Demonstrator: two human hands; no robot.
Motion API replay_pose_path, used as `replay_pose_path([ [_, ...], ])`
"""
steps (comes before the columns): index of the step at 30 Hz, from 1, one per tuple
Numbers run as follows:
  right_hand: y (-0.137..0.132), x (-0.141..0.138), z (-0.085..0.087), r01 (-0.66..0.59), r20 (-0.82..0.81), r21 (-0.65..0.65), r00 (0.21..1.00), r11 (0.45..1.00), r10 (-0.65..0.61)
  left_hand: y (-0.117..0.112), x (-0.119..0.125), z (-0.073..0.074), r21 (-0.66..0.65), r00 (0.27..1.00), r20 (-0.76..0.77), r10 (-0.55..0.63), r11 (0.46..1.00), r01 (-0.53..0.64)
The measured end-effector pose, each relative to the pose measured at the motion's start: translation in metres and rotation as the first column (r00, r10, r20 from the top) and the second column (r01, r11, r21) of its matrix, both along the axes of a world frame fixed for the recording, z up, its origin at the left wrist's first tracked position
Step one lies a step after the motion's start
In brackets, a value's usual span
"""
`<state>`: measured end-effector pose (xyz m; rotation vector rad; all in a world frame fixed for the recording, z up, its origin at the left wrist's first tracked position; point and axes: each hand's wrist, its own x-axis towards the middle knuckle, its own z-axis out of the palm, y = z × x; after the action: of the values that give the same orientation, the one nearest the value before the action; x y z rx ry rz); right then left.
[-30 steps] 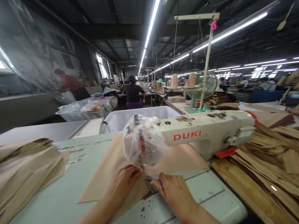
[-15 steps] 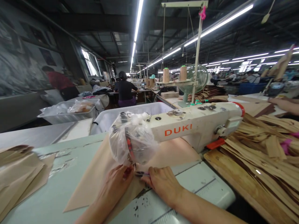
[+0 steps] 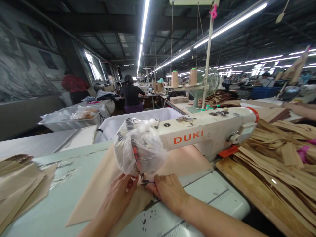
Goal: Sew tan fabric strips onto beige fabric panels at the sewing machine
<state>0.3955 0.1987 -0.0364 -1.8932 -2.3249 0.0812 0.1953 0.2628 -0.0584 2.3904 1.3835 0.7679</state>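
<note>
A white sewing machine (image 3: 195, 133) has its head wrapped in a clear plastic bag (image 3: 145, 144). Under its needle lies a beige fabric panel (image 3: 92, 194), spread over the pale green table. My left hand (image 3: 120, 192) is just left of the needle, thumb and fingertips pinched together; whatever they hold is too small to make out. Thread snips (image 3: 145, 182) with dark blades and a purple handle are gripped in my right hand (image 3: 170, 192), which is right of the needle. The blades point left, close below the presser foot.
Stacked fabric pieces (image 3: 22, 187) lie on the left. Beige strips (image 3: 276, 171) pile up on the right beside a wooden board (image 3: 259, 194). Behind the machine stand a white bin (image 3: 108, 123) and thread cones (image 3: 193, 77). A co-worker (image 3: 133, 93) sits ahead.
My right hand and the snips have shifted slightly left, bringing the blades nearer the needle. My left hand has moved a little left. A person in red at far left has moved right.
</note>
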Motion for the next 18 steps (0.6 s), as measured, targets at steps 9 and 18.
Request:
replay_pose_path([
  [9, 0.005, -0.001, -0.003, 0.006, -0.008, -0.001, 1.000, 1.000, -0.006, 0.002, -0.001, 0.001, 0.020, 1.000, 0.004, -0.015, 1.000, 0.015],
  [18, -0.042, 0.043, 0.016, -0.026, -0.187, -0.009, 0.982, 1.000, 0.024, 0.000, -0.001, -0.006, 0.044, 0.999, -0.041, -0.023, 0.999, 0.025],
])
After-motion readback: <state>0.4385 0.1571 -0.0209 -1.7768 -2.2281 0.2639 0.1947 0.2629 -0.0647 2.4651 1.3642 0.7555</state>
